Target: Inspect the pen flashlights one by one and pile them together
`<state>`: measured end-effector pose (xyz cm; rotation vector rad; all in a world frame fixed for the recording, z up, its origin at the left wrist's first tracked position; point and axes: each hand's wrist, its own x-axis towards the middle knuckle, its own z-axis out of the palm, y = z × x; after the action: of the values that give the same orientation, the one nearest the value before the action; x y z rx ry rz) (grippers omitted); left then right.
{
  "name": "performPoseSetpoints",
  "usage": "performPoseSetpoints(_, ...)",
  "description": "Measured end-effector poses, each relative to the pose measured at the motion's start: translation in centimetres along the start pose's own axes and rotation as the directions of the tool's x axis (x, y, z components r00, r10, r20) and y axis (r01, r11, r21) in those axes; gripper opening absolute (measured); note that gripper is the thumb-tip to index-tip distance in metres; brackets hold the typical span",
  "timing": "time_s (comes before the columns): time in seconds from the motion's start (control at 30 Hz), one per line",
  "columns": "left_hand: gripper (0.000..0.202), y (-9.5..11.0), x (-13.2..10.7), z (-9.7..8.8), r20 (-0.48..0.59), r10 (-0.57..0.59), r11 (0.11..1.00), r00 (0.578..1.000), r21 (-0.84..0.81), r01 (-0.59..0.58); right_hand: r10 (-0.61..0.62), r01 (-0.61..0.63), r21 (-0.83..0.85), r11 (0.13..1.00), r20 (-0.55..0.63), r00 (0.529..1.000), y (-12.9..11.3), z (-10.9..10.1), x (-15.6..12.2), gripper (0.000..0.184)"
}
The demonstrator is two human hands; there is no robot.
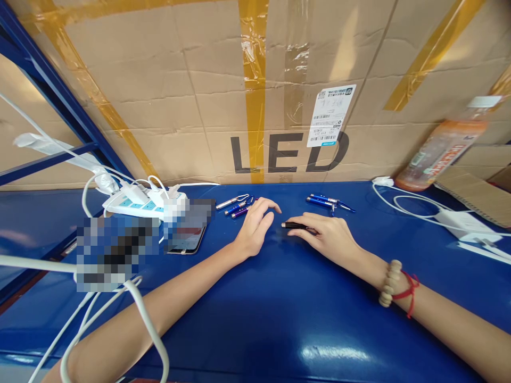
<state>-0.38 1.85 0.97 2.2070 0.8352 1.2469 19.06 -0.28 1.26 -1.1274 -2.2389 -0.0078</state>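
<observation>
My right hand (326,235) rests on the blue table (255,319), its fingers closed on a small black pen-shaped light (293,225). My left hand (255,226) lies just to its left, fingers curved downward on the table and holding nothing I can see. Behind the left hand lie a silver, a blue and a purple pen light (235,206). Two blue pen lights (325,201) lie behind the right hand. A bead bracelet and red string (395,284) circle my right wrist.
A white power strip (138,205) with plugs and white cables sits at the left beside a phone (187,236). An orange drink bottle (441,146) leans at the far right near a white charger (465,226). Taped cardboard marked LED (255,90) walls the back.
</observation>
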Motion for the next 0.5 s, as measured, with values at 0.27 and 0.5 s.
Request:
performPoseSetpoints(0.27, 0.026, 0.1, 0.1, 0.2, -0.030, -0.069, 0.990, 0.997, 0.120, 0.072, 0.067, -0.065, -0.028, 0.997, 0.050, 0.996, -0.5, -0.4, 0.1, 0.028)
performPoseSetpoints(0.5, 0.023, 0.0, -0.1, 1.3, -0.116, -0.353, 0.707, 0.928, 0.617, 0.346, 0.162, -0.140, -0.296, 0.945, 0.051, 0.986, 1.1, 0.4, 0.3, 0.032)
